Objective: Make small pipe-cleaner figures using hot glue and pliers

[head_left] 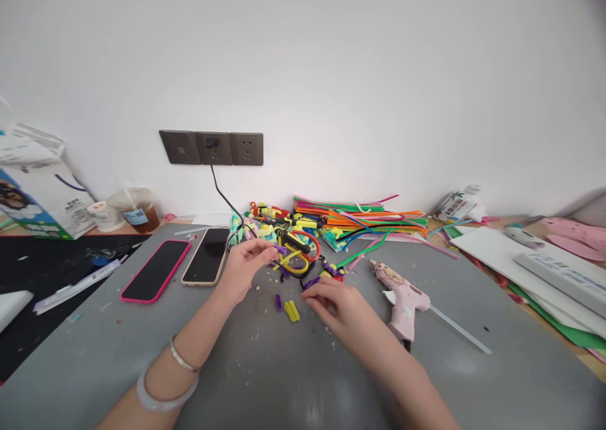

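Note:
My left hand (246, 261) is raised a little over the grey mat (265, 367), its fingers pinched on a short purple pipe-cleaner piece (281, 249). My right hand (337, 305) rests low on the mat with its fingers curled; what they touch is hidden. Short yellow pieces (291, 310) and a purple piece (278, 302) lie between the hands. Just beyond them sits a tangle of yellow, red and black loops (298, 256), and behind it a heap of long coloured pipe cleaners (364, 220).
A pink glue gun (403, 296) lies right of my right hand, with a clear glue stick (460, 330) beside it. Two phones, one pink-cased (156, 269) and one pale (207, 256), lie at the left. A black cable (222, 196) runs from wall sockets. White and green sheets (511, 259) lie at the right.

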{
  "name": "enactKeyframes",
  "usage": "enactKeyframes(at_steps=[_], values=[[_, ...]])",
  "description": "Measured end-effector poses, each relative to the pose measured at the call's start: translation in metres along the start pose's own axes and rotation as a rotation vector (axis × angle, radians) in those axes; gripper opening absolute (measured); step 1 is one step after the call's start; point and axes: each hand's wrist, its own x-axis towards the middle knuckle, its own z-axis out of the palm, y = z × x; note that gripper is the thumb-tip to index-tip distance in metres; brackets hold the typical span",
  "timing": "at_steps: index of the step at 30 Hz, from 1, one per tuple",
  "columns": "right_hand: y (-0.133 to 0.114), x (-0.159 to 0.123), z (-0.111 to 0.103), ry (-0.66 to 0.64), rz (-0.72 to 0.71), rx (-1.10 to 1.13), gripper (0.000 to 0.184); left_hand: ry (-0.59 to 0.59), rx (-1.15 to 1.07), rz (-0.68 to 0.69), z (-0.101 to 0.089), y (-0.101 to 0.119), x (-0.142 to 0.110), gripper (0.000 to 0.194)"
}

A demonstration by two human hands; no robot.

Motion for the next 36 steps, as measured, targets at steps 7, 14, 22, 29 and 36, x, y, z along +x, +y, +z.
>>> enactKeyframes(at_steps=[7, 14, 22, 29, 36], values=[[-0.019, 0.037, 0.023, 0.004, 0.111, -0.496, 0.026, 0.067, -0.073, 0.013, 0.001, -0.002, 0.006, 0.036], [-0.022, 0.056, 0.032, -0.018, 0.111, -0.591, 0.018, 0.090, -0.033, 0.026, -0.004, -0.004, 0.006, 0.030], [-0.025, 0.051, 0.039, -0.008, 0.114, -0.619, 0.012, 0.079, 0.035, 0.045, -0.005, -0.003, 0.005, 0.023], [-0.028, 0.042, 0.031, -0.009, 0.125, -0.595, 0.019, -0.004, 0.194, 0.046, -0.008, 0.001, 0.002, 0.026], [-0.012, 0.008, -0.028, 0.097, 0.260, -0.168, 0.011, -0.167, 0.362, -0.019, -0.007, 0.010, -0.004, 0.029]])
